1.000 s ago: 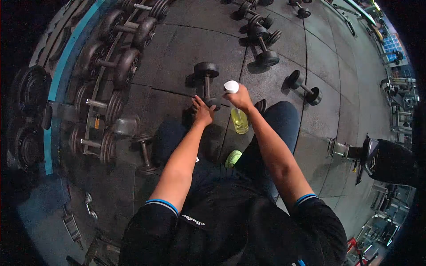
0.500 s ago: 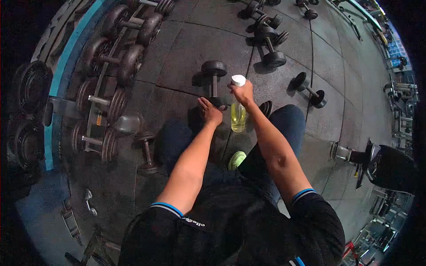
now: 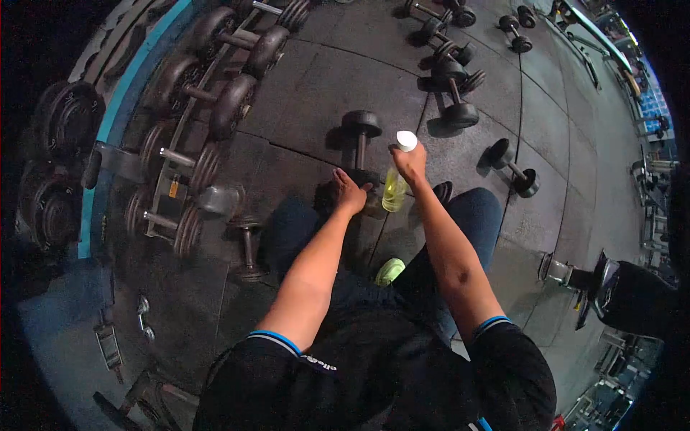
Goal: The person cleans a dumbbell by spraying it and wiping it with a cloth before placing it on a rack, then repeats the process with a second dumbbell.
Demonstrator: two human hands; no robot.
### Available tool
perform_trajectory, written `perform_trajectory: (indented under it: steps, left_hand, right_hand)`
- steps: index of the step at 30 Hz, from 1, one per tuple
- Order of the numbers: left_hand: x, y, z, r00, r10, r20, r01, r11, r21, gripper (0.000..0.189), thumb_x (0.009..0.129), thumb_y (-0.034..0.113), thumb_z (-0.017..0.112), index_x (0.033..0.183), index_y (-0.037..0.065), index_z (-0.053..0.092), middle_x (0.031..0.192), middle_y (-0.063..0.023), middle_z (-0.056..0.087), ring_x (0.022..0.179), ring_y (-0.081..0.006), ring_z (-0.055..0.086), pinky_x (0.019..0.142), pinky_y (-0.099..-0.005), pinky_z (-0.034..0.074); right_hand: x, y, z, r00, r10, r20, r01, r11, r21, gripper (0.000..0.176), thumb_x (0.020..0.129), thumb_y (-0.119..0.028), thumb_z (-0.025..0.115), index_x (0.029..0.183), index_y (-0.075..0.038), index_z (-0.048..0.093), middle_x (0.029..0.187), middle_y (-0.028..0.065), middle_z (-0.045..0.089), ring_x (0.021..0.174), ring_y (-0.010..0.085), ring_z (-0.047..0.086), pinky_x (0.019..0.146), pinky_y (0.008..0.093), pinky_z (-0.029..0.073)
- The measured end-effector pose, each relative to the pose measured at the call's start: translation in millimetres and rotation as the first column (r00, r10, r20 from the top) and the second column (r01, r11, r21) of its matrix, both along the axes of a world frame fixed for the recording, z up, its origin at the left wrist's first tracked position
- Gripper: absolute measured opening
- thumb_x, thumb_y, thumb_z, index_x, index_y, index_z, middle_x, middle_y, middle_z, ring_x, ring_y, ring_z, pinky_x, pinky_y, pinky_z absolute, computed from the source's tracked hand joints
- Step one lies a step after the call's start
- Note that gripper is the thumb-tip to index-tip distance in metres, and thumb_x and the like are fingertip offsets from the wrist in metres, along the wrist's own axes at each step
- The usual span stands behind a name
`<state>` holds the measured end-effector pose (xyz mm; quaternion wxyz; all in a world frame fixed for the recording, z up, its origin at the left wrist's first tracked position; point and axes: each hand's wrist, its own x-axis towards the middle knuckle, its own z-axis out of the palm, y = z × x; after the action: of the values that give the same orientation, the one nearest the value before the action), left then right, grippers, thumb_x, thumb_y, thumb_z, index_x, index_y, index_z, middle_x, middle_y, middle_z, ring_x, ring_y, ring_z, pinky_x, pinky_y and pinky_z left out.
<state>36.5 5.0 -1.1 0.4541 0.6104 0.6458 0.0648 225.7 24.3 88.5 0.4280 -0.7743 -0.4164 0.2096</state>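
A black dumbbell (image 3: 361, 147) stands out on the dark floor in front of me, its near head partly behind my left hand. My left hand (image 3: 350, 194) is open at that near head, fingers apart; whether it touches the head is hard to tell. Just to the right, my right hand (image 3: 410, 164) is closed round the upper part of a clear bottle (image 3: 394, 191) with yellow-green liquid and a white top (image 3: 406, 140). The bottle is nearly upright, slightly tilted, between the dumbbell and my right knee.
A rack (image 3: 188, 133) of dumbbells runs along the left. One dumbbell (image 3: 248, 248) lies by my left knee, another (image 3: 514, 169) right of the bottle, and several farther ahead. A black padded seat (image 3: 636, 298) is at the right. My shoe (image 3: 389, 272) shows between my legs.
The whole view has shifted, with most things appearing lower and to the right. The bottle's base has swung left relative to its top. My left hand remains open by the dumbbell.
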Motion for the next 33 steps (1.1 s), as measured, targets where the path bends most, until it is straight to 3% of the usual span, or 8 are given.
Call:
perform_trajectory:
  steps: [3,8,10,15,20,23,30,33]
  left_hand:
    - [2,2,-16,0.997,-0.032,-0.068,0.035,0.998,0.042,0.116,0.094,0.047,0.069,0.158,-0.006,-0.012,0.168,-0.0285,-0.006,0.156,-0.0437,0.007,0.125,-0.0509,0.019]
    - [-1,3,-24,0.999,0.033,0.033,-0.033,0.999,0.003,0.109,0.094,0.031,0.068,0.160,-0.002,-0.012,0.169,-0.0257,-0.005,0.157,-0.0435,0.005,0.126,-0.0509,0.013]
    - [-3,2,2,1.000,0.005,-0.011,-0.006,0.999,-0.054,0.112,0.094,0.038,0.070,0.160,-0.002,-0.011,0.169,-0.0260,-0.005,0.157,-0.0431,0.005,0.126,-0.0506,0.012]
    - [-3,4,-17,1.000,-0.015,-0.020,0.014,0.999,-0.031,0.117,0.092,0.044,0.071,0.159,-0.004,-0.012,0.169,-0.0275,-0.005,0.157,-0.0434,0.005,0.126,-0.0523,0.014]
    - [-6,3,-33,0.996,0.024,0.086,-0.025,1.000,0.007,0.118,0.091,0.046,0.072,0.159,-0.004,-0.011,0.169,-0.0267,-0.004,0.156,-0.0455,0.005,0.125,-0.0541,0.016]
    - [-7,6,-41,0.999,0.007,0.051,-0.009,0.999,0.035,0.119,0.091,0.050,0.071,0.159,-0.005,-0.010,0.169,-0.0262,-0.004,0.157,-0.0417,0.007,0.125,-0.0569,0.016]
    - [-13,12,-17,0.998,-0.055,0.004,0.055,0.996,-0.077,0.120,0.091,0.056,0.068,0.159,-0.005,-0.010,0.169,-0.0262,-0.001,0.157,-0.0409,0.006,0.126,-0.0549,0.014]
    - [-13,11,-11,0.997,-0.075,-0.031,0.072,0.995,-0.068,0.120,0.092,0.055,0.068,0.159,-0.005,-0.011,0.169,-0.0282,-0.001,0.157,-0.0416,0.007,0.126,-0.0520,0.016]
  right_hand:
    - [2,-3,-6,0.997,0.008,-0.075,-0.009,1.000,-0.011,0.043,0.076,-0.020,0.080,0.111,0.000,0.066,0.104,0.0227,0.073,0.104,0.0400,0.070,0.088,0.0430,0.054]
    - [-3,-3,-15,0.997,-0.014,-0.074,0.020,0.997,0.080,0.043,0.079,-0.022,0.077,0.114,0.000,0.064,0.105,0.0227,0.072,0.106,0.0409,0.069,0.088,0.0432,0.054]
    - [-3,-3,-14,0.996,-0.005,-0.086,0.010,0.998,0.061,0.044,0.078,-0.020,0.076,0.115,-0.001,0.063,0.108,0.0231,0.072,0.107,0.0414,0.069,0.088,0.0434,0.053]
    - [-5,-6,-33,0.998,-0.003,-0.058,0.003,1.000,0.007,0.042,0.076,-0.015,0.073,0.114,-0.003,0.060,0.107,0.0241,0.070,0.106,0.0442,0.067,0.087,0.0443,0.053]
    - [-4,-12,-32,0.991,0.137,0.013,-0.136,0.990,-0.048,0.047,0.074,-0.019,0.084,0.114,-0.005,0.063,0.106,0.0181,0.073,0.101,0.0357,0.071,0.086,0.0421,0.054]
    - [-4,-13,-30,0.987,0.161,-0.017,-0.162,0.983,-0.087,0.051,0.074,-0.023,0.084,0.117,-0.004,0.062,0.107,0.0208,0.072,0.106,0.0414,0.068,0.087,0.0445,0.053]
    - [-2,-15,-35,0.995,0.054,-0.088,-0.063,0.991,-0.114,0.049,0.079,-0.025,0.079,0.121,-0.005,0.064,0.113,0.0191,0.073,0.109,0.0391,0.069,0.092,0.0435,0.052]
    - [-3,-14,-56,0.975,0.187,-0.118,-0.183,0.982,0.045,0.047,0.082,-0.032,0.081,0.115,-0.003,0.065,0.106,0.0186,0.073,0.099,0.0312,0.071,0.086,0.0406,0.053]
